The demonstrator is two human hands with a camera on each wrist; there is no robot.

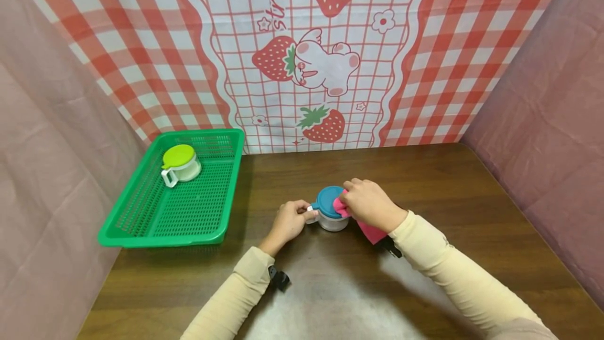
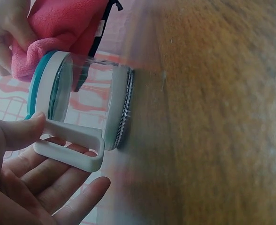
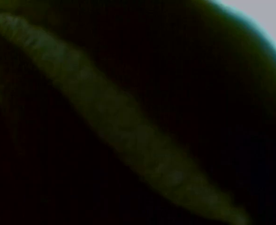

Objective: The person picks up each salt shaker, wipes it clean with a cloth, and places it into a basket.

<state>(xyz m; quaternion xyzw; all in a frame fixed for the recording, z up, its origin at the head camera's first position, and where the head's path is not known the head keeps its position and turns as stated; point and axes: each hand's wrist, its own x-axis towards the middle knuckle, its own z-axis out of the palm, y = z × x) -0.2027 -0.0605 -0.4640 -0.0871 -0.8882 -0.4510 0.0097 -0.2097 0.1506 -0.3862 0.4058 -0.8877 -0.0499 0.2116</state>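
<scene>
A clear jar (image 1: 333, 225) with a blue lid (image 1: 329, 201) and a white handle (image 2: 95, 157) stands upright on the brown wooden table. My left hand (image 1: 287, 223) pinches that handle; the left wrist view shows the thumb on top of it and fingers beneath. With my right hand (image 1: 370, 204) I grip a pink fluffy cloth (image 1: 373, 233), bunched against the right side of the lid and rim. The rest of the cloth hangs below that hand. The right wrist view is almost wholly dark and shows no hand or object clearly.
At the left stands a green plastic basket (image 1: 231, 182). Inside it, near the back left, sits a similar jar with a lime-green lid (image 1: 179, 156) and white handle. A red-and-white strawberry curtain (image 1: 410, 93) hangs behind the table (image 1: 448, 188), with pink drapes at both sides.
</scene>
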